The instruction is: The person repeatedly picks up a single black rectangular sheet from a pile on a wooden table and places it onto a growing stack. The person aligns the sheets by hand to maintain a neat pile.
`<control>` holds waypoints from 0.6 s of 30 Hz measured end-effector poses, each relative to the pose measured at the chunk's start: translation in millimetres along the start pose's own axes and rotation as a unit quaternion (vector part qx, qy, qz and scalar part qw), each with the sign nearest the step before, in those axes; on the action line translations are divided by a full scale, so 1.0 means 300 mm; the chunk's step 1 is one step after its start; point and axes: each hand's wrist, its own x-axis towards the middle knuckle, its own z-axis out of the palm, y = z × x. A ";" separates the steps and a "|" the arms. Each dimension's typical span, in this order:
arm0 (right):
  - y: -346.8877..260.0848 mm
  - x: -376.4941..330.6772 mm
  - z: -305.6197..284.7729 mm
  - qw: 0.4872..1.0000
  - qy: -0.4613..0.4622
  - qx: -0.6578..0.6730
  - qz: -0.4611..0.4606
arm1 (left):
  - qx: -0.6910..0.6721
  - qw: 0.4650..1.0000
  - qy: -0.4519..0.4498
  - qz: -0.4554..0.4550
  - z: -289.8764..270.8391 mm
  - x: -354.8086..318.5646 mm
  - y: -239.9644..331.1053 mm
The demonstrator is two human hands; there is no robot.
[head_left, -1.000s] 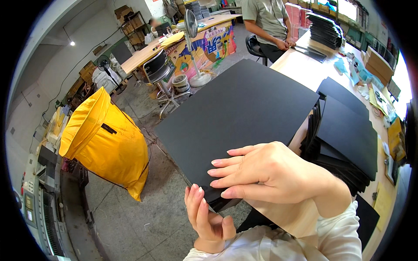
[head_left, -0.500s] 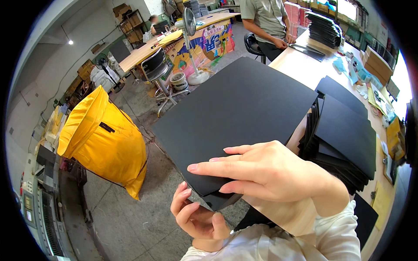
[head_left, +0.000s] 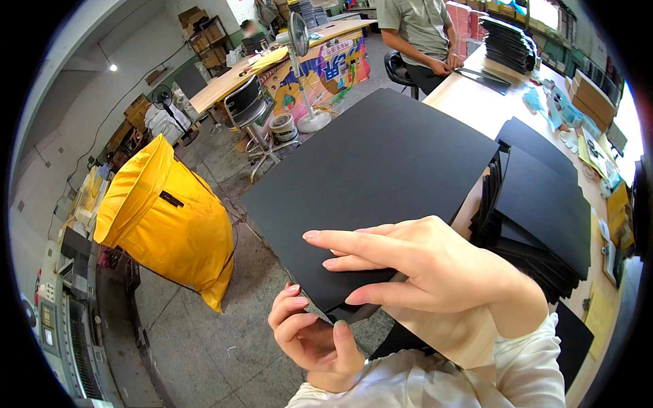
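Note:
A large black cardboard sheet (head_left: 381,170) lies before me, its near corner pointing toward my body. A darker flap or folded edge shows under that near corner. My left hand (head_left: 316,343) is closed around this corner, with the thumb on the near side and the curled fingertips along the left edge. Across the sheet's near part lies my right hand (head_left: 435,262), palm down, its fingers stretched out toward the left and the thumb by the near edge. What is under the right palm is hidden.
Right of the sheet, a fanned stack of black boards (head_left: 541,204) stands on the wooden table (head_left: 452,102). A yellow sack (head_left: 180,224) stands on the floor at left. Beyond are a swivel chair (head_left: 246,105), a fan (head_left: 298,34) and a seated person (head_left: 422,41) at the table.
My right hand's fingers have shifted slightly forward and away from the near corner. My left thumb has come up against the corner's edge. The view has shifted a little.

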 end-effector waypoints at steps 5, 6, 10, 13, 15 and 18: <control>-0.001 0.000 -0.005 1.000 -0.002 0.000 -0.004 | -0.006 1.000 0.015 -0.011 0.014 0.002 0.009; -0.001 0.001 -0.005 1.000 -0.002 0.000 -0.005 | -0.010 1.000 0.019 -0.014 0.017 0.003 0.011; 0.003 -0.002 0.004 1.000 -0.001 -0.007 -0.004 | -0.016 0.999 0.027 -0.011 0.024 0.013 0.014; 0.008 -0.005 0.002 1.000 -0.019 -0.018 -0.016 | -0.013 0.999 0.031 -0.002 0.032 0.021 0.014; 0.024 -0.002 0.003 0.996 -0.017 -0.030 -0.084 | -0.010 0.999 0.034 -0.003 0.032 0.022 0.017; 0.028 -0.001 0.002 0.991 -0.014 -0.041 -0.125 | -0.005 0.999 0.043 -0.018 0.031 0.022 0.022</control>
